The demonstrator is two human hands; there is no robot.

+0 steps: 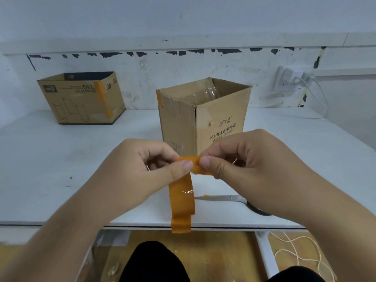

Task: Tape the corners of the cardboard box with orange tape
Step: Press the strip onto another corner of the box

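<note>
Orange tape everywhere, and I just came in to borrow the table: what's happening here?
A person is taping box corners. Both hands, left hand and right hand, pinch the top end of a cut orange tape strip that hangs down past the table edge. The tall open cardboard box behind has orange tape on its far left corner only. The scissors lie on the table. A second box, at back left, already has a taped corner.

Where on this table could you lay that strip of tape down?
The widest bare patch of the white table lies left of the hands, in front of the glassware box. A narrower patch lies right of the open cardboard box. It is crowded near the right hand, where the scissors lie.
</note>
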